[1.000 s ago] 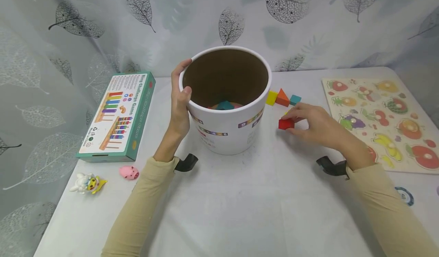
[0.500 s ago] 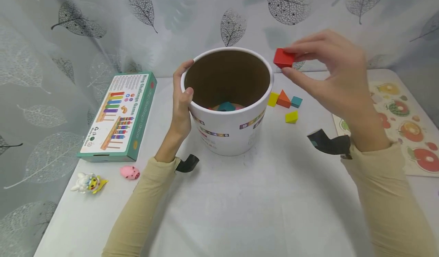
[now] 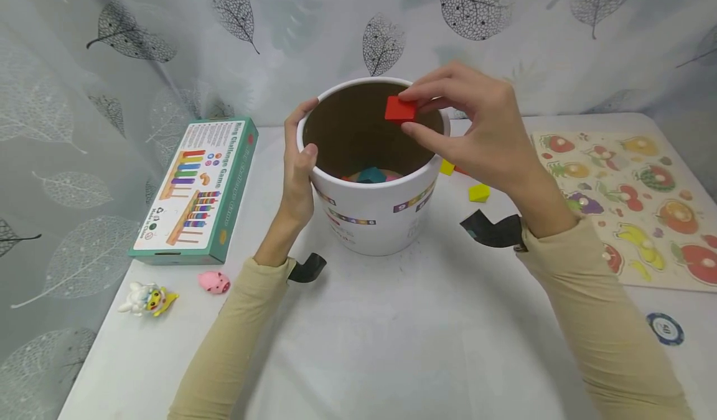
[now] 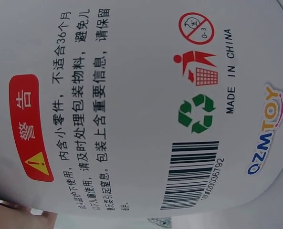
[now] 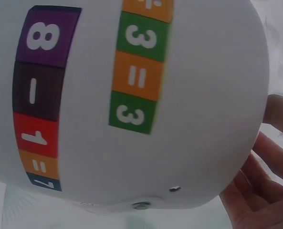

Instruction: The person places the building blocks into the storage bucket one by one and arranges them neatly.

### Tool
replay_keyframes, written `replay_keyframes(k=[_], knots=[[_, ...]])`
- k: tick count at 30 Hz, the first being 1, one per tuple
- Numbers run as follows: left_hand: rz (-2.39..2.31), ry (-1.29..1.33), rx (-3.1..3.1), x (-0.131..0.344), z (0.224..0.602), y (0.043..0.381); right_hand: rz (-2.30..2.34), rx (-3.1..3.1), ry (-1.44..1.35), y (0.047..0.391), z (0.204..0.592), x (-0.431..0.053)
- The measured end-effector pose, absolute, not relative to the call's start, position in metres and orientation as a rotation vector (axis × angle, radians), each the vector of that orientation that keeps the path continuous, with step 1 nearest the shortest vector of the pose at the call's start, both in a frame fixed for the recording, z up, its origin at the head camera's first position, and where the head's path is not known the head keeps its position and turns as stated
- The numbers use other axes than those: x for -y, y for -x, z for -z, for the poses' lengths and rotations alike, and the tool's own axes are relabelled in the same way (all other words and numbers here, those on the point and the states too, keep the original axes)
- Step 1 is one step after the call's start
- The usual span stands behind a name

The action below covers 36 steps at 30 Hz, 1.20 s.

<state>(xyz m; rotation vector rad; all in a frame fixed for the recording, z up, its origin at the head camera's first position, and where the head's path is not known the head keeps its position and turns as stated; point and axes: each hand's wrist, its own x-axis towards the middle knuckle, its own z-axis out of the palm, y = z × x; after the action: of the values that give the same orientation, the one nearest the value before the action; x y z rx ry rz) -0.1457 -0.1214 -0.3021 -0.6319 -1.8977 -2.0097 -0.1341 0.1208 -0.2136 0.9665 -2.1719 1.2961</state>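
Note:
A white bucket (image 3: 372, 221) stands upright on the table, with several coloured pieces at its bottom, among them a teal block (image 3: 371, 175). My left hand (image 3: 297, 171) grips its rim on the left side, thumb outside the near edge and fingers round the back. Over the bucket's mouth, my right hand (image 3: 476, 127) pinches a red block (image 3: 400, 109) between thumb and fingers. Printed sums on the bucket wall (image 5: 203, 95) fill most of the right wrist view. The left wrist view shows the wall's printed label (image 4: 131, 109).
Right of the bucket lie a yellow block (image 3: 478, 193) and other blocks, partly hidden by my right hand. A fruit puzzle board (image 3: 633, 202) and a round chip (image 3: 665, 329) are further right. On the left are a game box (image 3: 193, 190), a pink pig (image 3: 214, 282) and a small figurine (image 3: 147, 298).
My right hand has lifted the red block from the table beside the yellow block and carried it left over the bucket. The left hand has stayed on the rim.

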Motion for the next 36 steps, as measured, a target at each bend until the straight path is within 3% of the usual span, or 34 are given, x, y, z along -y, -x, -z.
replay_keyframes(k=[11, 19, 29, 36], knots=[[1.992, 0.626, 1.904, 0.121, 0.302, 0.145, -1.264, 2.126, -1.060, 0.139, 0.215, -0.126], [2.000, 0.638, 1.893, 0.121, 0.302, 0.146, -1.334, 2.180, -0.823, 0.134, 0.220, -0.157], [2.003, 0.660, 1.880, 0.122, 0.303, 0.147, -1.124, 2.519, -0.544, 0.146, 0.283, -0.213], [2.012, 0.654, 1.874, 0.121, 0.304, 0.146, -0.973, 2.894, -0.573, 0.154, 0.328, -0.233]])
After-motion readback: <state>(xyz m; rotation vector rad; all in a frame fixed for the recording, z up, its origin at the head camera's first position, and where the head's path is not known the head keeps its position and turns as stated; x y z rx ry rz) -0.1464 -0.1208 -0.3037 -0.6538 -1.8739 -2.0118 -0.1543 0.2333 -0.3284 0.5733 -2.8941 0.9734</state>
